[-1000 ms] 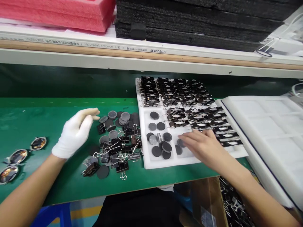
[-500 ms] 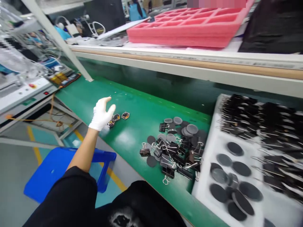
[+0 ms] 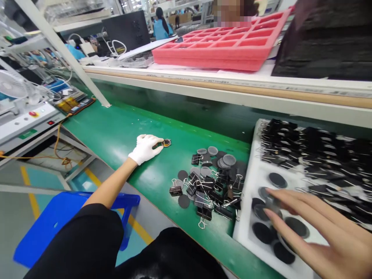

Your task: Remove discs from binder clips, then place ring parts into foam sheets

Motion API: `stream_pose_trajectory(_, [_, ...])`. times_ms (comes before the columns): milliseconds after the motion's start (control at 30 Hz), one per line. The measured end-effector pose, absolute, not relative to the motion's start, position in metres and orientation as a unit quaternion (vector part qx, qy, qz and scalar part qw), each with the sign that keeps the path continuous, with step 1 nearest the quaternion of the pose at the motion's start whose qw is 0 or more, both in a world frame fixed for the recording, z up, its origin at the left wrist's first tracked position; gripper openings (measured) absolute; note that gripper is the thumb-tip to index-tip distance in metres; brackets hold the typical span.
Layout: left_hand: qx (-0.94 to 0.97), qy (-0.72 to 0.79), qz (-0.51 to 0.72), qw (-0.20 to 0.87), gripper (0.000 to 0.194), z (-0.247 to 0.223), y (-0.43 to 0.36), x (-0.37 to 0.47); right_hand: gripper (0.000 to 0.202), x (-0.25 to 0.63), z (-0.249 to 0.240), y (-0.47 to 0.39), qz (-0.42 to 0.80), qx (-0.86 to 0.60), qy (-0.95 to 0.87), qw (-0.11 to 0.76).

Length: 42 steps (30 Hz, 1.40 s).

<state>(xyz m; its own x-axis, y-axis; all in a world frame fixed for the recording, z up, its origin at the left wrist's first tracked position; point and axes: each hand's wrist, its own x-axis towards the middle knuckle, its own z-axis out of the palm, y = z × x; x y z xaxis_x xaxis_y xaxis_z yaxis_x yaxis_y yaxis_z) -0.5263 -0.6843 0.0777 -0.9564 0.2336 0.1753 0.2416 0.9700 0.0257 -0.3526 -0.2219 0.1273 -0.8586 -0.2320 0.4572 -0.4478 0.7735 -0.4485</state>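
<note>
Grip: my left hand (image 3: 145,150) at round piece (image 3: 166,143) on green bench (image 3: 116,120), hold unclear | my right hand (image 3: 328,232), thumb and fingertips apart about blurred disc (image 3: 272,203) over white tray (image 3: 247,223), clamping I cannot tell.

Factory workshop: long green bench (image 3: 116,122), pink foam tray (image 3: 209,56) on shelf (image 3: 232,90), blue-clad workers (image 3: 161,28) beyond.

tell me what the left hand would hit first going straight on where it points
Probably the small round metal-rimmed piece, right ahead of the left hand; I can't tell whether the fingertips touch it.
</note>
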Motion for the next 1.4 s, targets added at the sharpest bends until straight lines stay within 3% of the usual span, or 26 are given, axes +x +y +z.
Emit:
stream_pose_trajectory(167, [-0.159,-0.985,0.062,0.007,0.080,0.102,-0.672,-0.556,0.028,-0.361,0.142,-0.243,0.321,0.172,-0.917,0.166])
stream_pose_trajectory(333, [-0.213,-0.972,0.028,-0.091,0.055,0.113,-0.649,-0.579,0.029,-0.372,0.136,-0.262,0.448,0.097,-0.879,0.128])
stream_pose_trajectory(533, [-0.217,-0.970,-0.074,-0.084,0.054,0.102,-0.607,-0.580,0.041,-0.390,0.125,-0.276,0.650,-0.016,-0.758,0.045])
stream_pose_trajectory(700, [-0.179,-0.961,-0.192,-0.083,0.032,0.109,-0.572,-0.577,0.041,-0.395,0.121,-0.274,0.710,-0.031,-0.703,0.030])
stream_pose_trajectory(867, [-0.163,-0.897,-0.399,-0.094,0.035,0.142,-0.513,-0.538,0.038,-0.389,0.128,-0.284,0.738,-0.046,-0.673,0.008])
stream_pose_trajectory(1000, [-0.233,-0.834,-0.480,-0.138,0.033,0.159,-0.469,-0.496,0.039,-0.388,0.131,-0.294,0.742,-0.062,-0.667,0.030])
stream_pose_trajectory(1200, [-0.355,-0.794,-0.458,-0.182,0.041,0.161,-0.461,-0.483,0.039,-0.396,0.116,-0.293,0.695,-0.095,-0.703,0.115])
stream_pose_trajectory(1300, [-0.403,-0.800,-0.411,-0.167,0.048,0.158,-0.466,-0.489,0.033,-0.399,0.115,-0.294,0.666,-0.086,-0.734,0.103])
stream_pose_trajectory(1400, [-0.410,-0.817,-0.377,-0.153,0.044,0.163,-0.474,-0.507,0.030,-0.405,0.126,-0.294,0.637,-0.057,-0.765,0.073])
